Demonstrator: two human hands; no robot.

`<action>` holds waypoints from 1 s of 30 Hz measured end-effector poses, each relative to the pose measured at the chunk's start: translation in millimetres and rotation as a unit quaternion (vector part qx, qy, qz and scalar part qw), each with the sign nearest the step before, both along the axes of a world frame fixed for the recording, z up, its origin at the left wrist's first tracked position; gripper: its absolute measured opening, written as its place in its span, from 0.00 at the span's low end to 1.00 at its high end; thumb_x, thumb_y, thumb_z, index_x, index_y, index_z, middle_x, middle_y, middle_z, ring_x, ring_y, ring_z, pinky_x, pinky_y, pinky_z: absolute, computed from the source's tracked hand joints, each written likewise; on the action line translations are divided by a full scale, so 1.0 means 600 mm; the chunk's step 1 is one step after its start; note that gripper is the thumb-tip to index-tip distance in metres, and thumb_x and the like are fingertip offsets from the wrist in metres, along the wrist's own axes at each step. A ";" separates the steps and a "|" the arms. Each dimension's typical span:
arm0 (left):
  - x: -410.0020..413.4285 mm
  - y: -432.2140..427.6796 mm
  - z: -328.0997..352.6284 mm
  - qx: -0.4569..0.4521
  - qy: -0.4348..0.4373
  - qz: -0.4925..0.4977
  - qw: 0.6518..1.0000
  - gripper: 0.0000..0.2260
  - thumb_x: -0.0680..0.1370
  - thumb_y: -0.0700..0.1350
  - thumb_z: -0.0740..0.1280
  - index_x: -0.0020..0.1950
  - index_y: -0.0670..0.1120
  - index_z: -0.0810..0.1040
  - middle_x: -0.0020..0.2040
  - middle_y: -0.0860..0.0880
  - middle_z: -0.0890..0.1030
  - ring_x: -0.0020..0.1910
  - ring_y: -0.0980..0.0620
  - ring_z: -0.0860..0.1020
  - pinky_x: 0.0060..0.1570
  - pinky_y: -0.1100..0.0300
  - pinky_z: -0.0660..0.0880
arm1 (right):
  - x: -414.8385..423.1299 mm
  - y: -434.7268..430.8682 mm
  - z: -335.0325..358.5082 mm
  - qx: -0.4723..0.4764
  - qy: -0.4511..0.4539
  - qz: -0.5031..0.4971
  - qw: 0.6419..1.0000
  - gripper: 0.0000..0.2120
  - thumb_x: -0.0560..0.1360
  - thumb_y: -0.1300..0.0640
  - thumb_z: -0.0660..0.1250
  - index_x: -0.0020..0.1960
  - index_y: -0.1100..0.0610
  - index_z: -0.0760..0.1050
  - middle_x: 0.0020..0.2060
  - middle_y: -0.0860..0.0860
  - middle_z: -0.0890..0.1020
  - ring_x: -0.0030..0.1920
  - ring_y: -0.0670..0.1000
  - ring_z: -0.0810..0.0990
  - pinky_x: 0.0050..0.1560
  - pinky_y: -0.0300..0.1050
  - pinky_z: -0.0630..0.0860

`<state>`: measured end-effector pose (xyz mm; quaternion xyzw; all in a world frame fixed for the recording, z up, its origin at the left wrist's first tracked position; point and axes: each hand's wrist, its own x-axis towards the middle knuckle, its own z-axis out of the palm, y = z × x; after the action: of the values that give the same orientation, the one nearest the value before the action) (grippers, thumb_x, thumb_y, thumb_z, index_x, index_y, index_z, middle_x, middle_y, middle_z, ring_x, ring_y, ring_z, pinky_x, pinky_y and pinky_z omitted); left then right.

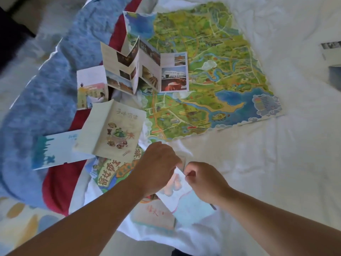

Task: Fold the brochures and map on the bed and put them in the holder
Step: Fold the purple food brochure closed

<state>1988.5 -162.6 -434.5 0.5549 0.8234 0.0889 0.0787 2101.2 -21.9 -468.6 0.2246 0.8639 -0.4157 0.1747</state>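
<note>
A large green and blue map lies unfolded on the white bed. A photo brochure stands half unfolded in a zigzag on the map's left part. A cream brochure with food drawings lies in front of it. Near the bed's front edge, my left hand and my right hand both pinch a pale leaflet with pink and light blue print, holding it over another brochure. No holder can be made out.
A blue blanket and a red cloth lie bunched at the left. More leaflets lie there: a teal and white one and a pink one. Printed paper sits at the right edge.
</note>
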 end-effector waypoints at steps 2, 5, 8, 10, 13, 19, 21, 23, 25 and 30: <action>-0.012 -0.029 -0.015 0.024 0.013 0.053 0.998 0.14 0.66 0.36 0.76 0.50 0.44 0.84 0.47 0.46 0.83 0.51 0.42 0.81 0.56 0.48 0.76 | -0.018 -0.019 -0.020 -0.049 -0.044 -0.069 0.995 0.08 0.75 0.60 0.62 0.42 0.51 0.77 0.35 0.44 0.77 0.37 0.48 0.76 0.35 0.35 0.71; -0.017 -0.070 -0.051 -0.006 0.003 0.134 0.991 0.20 0.64 0.38 0.78 0.56 0.43 0.83 0.53 0.43 0.83 0.55 0.43 0.81 0.56 0.48 0.77 | -0.028 -0.045 -0.054 -0.126 -0.118 -0.183 0.968 0.08 0.74 0.65 0.61 0.40 0.57 0.77 0.34 0.52 0.79 0.36 0.55 0.80 0.44 0.53 0.82; -0.002 -0.107 -0.100 -0.088 -0.059 0.163 0.981 0.23 0.69 0.41 0.76 0.64 0.42 0.79 0.62 0.41 0.79 0.62 0.41 0.78 0.61 0.47 0.74 | -0.025 -0.071 -0.082 -0.092 -0.164 -0.189 0.964 0.11 0.73 0.66 0.58 0.37 0.56 0.73 0.36 0.55 0.80 0.38 0.57 0.84 0.42 0.51 0.82; 0.013 -0.126 -0.132 -0.140 -0.105 0.169 0.970 0.26 0.74 0.44 0.71 0.72 0.43 0.70 0.72 0.40 0.70 0.71 0.40 0.68 0.69 0.47 0.66 | -0.023 -0.083 -0.095 -0.022 -0.192 -0.132 0.972 0.09 0.72 0.66 0.57 0.37 0.54 0.70 0.39 0.52 0.79 0.43 0.55 0.81 0.35 0.43 0.73; 0.032 -0.142 -0.175 -0.208 -0.123 0.160 0.957 0.32 0.79 0.52 0.64 0.79 0.47 0.54 0.79 0.40 0.52 0.78 0.40 0.51 0.74 0.49 0.56 | -0.026 -0.094 -0.098 0.016 -0.190 -0.096 0.977 0.05 0.73 0.62 0.62 0.46 0.54 0.68 0.43 0.48 0.75 0.46 0.52 0.75 0.35 0.41 0.66; 0.050 -0.133 -0.204 -0.198 -0.122 0.160 0.959 0.34 0.79 0.58 0.61 0.79 0.50 0.49 0.80 0.43 0.43 0.78 0.40 0.41 0.76 0.49 0.51 | -0.039 -0.121 -0.079 -0.065 -0.116 -0.120 0.984 0.15 0.71 0.56 0.67 0.57 0.50 0.69 0.56 0.50 0.75 0.56 0.50 0.76 0.50 0.45 0.76; 0.051 -0.134 -0.203 -0.202 -0.106 0.135 0.964 0.34 0.78 0.59 0.63 0.79 0.50 0.52 0.80 0.43 0.46 0.78 0.39 0.43 0.76 0.47 0.50 | -0.029 -0.129 -0.079 -0.059 -0.124 -0.113 0.984 0.12 0.72 0.54 0.66 0.54 0.50 0.68 0.54 0.50 0.76 0.53 0.49 0.77 0.48 0.46 0.76; 0.046 -0.137 -0.194 -0.203 -0.087 0.107 0.969 0.34 0.75 0.58 0.68 0.77 0.49 0.61 0.79 0.41 0.55 0.77 0.36 0.52 0.74 0.45 0.56 | -0.019 -0.134 -0.080 -0.047 -0.130 -0.095 0.986 0.11 0.74 0.52 0.65 0.54 0.50 0.68 0.53 0.50 0.76 0.51 0.49 0.78 0.49 0.48 0.78; 0.043 -0.143 -0.188 -0.197 -0.067 0.087 0.974 0.34 0.68 0.58 0.75 0.71 0.47 0.72 0.73 0.39 0.68 0.72 0.34 0.65 0.67 0.43 0.68 | -0.014 -0.135 -0.078 -0.022 -0.123 -0.070 0.990 0.12 0.75 0.52 0.64 0.57 0.50 0.68 0.57 0.48 0.73 0.53 0.48 0.77 0.50 0.45 0.78; 0.048 -0.139 -0.185 -0.207 -0.083 0.098 0.970 0.36 0.72 0.60 0.71 0.76 0.48 0.64 0.78 0.38 0.57 0.76 0.33 0.55 0.72 0.43 0.60 | -0.013 -0.143 -0.082 0.006 -0.135 -0.016 0.991 0.18 0.76 0.48 0.65 0.63 0.49 0.68 0.65 0.48 0.67 0.54 0.48 0.78 0.49 0.42 0.75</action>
<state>2017.5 -245.8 -545.3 0.4334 0.8651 -0.0311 0.2506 2093.4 -107.5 -518.0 0.2930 0.8314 -0.3790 0.2815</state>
